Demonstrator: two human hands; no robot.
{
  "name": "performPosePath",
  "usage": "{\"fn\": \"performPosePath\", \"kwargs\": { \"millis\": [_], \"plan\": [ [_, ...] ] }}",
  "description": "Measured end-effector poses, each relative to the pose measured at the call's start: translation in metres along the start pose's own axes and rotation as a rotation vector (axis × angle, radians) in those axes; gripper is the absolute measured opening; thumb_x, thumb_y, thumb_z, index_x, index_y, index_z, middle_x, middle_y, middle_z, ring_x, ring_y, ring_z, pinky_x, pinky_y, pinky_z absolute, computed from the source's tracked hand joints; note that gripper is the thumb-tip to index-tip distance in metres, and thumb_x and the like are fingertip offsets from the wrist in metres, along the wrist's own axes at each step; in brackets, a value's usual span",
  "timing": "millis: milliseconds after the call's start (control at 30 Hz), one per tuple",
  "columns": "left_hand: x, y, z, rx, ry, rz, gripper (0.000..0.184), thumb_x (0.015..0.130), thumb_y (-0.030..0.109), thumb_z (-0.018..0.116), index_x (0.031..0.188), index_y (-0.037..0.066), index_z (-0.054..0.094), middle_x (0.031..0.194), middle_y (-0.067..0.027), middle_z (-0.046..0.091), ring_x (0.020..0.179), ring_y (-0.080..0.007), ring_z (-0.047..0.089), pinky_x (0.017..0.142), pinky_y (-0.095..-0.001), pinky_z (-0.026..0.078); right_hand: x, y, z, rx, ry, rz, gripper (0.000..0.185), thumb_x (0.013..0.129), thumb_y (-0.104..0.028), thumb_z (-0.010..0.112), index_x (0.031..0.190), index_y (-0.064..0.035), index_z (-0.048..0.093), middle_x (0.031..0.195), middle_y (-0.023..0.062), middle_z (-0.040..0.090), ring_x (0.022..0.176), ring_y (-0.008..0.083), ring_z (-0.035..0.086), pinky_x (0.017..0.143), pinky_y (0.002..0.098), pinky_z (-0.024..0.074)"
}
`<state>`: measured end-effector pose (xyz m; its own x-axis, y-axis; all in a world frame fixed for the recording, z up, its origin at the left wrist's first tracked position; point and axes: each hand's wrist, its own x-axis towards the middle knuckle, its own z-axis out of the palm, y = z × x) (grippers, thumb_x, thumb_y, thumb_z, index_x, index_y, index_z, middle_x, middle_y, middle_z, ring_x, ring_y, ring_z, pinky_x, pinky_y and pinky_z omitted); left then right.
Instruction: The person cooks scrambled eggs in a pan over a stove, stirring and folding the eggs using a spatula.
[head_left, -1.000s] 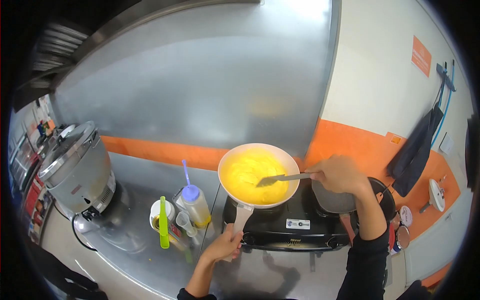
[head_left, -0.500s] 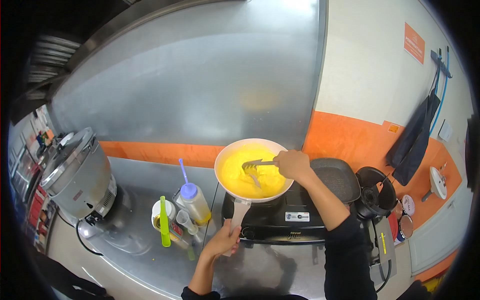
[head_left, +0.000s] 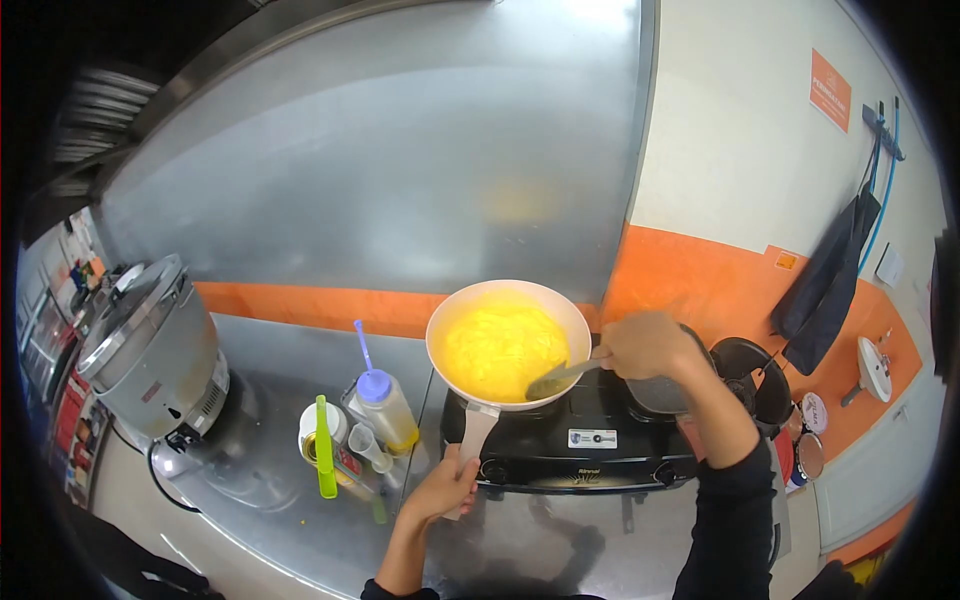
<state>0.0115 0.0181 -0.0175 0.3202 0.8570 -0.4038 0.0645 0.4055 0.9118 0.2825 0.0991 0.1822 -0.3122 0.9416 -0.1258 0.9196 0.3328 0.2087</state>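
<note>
My left hand (head_left: 445,487) is closed around the pale handle of a frying pan (head_left: 437,352), which sits over the left side of a black gas stove (head_left: 540,440). Yellow beaten egg (head_left: 503,345), soft and wrinkled in the middle, covers the pan's bottom. In my right hand (head_left: 648,345) is a grey slotted spatula (head_left: 552,382), gripped by its handle. Its head rests in the egg at the pan's lower right edge. The spatula's far tip is partly hidden in the egg.
Left of the stove stand a squeeze bottle (head_left: 388,405) with a purple cap, a white jar (head_left: 322,425) with a lime-green utensil (head_left: 325,450) across it, and a small clear cup (head_left: 368,445). A large rice cooker (head_left: 150,345) is farther left. Dark pans (head_left: 750,375) stand at right.
My right hand has moved right and slightly down, drawing the spatula from the middle of the egg to the pan's lower right edge. My left hand keeps hold of the handle.
</note>
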Motion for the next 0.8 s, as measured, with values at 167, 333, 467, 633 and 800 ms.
{"fn": "performPosePath", "kwargs": {
  "millis": [167,333,467,633,800],
  "plan": [
    [-0.004,0.004,0.0,0.007,-0.026,0.022,0.022,0.099,0.022,0.045,0.112,0.01,0.032,0.072,-0.003,0.041,0.05,-0.008,0.039,0.043,-0.0249,0.037,0.06,-0.004,0.03,0.144,0.001,0.005,0.024,0.083,-0.023,0.057,0.096,-0.0053,0.067,0.096,0.0153,0.068,0.091,0.0299,0.066,0.073,0.0428,0.0525],
    [-0.001,0.002,0.0,-0.02,-0.035,0.027,0.02,0.099,0.023,0.046,0.108,0.01,0.033,0.072,-0.0029,0.042,0.05,-0.0078,0.039,0.043,-0.0246,0.038,0.099,-0.022,0.047,0.198,0.114,0.185,0.025,0.087,-0.031,0.058,0.1,-0.0132,0.07,0.095,0.0121,0.068,0.093,0.0316,0.065,0.074,0.0441,0.0515],
    [-0.004,0.004,0.0,0.035,-0.01,0.041,0.02,0.099,0.023,0.046,0.109,0.011,0.033,0.072,-0.0027,0.042,0.051,-0.0079,0.039,0.043,-0.0244,0.037,0.08,-0.015,0.034,0.195,0.192,0.122,0.024,0.084,-0.026,0.059,0.099,-0.0092,0.068,0.095,0.0136,0.069,0.09,0.0327,0.066,0.073,0.0433,0.0526],
    [-0.001,0.0,-0.001,-0.022,-0.019,0.009,0.022,0.099,0.023,0.045,0.114,0.012,0.033,0.072,-0.0029,0.042,0.051,-0.0085,0.038,0.044,-0.0246,0.036,-0.001,-0.005,-0.02,0.076,0.194,0.041,0.019,0.086,-0.028,0.059,0.095,-0.019,0.072,0.085,0.0081,0.068,0.082,0.0284,0.066,0.069,0.0405,0.0512],
    [0.001,-0.002,-0.002,-0.035,-0.027,-0.016,0.023,0.099,0.022,0.045,0.115,0.012,0.032,0.072,-0.0032,0.042,0.051,-0.0086,0.037,0.044,-0.025,0.036,-0.012,-0.009,-0.022,-0.07,0.02,0.056,0.016,0.084,-0.028,0.059,0.093,-0.023,0.073,0.078,0.004,0.068,0.08,0.0258,0.066,0.066,0.0399,0.0494]
  ]
}}
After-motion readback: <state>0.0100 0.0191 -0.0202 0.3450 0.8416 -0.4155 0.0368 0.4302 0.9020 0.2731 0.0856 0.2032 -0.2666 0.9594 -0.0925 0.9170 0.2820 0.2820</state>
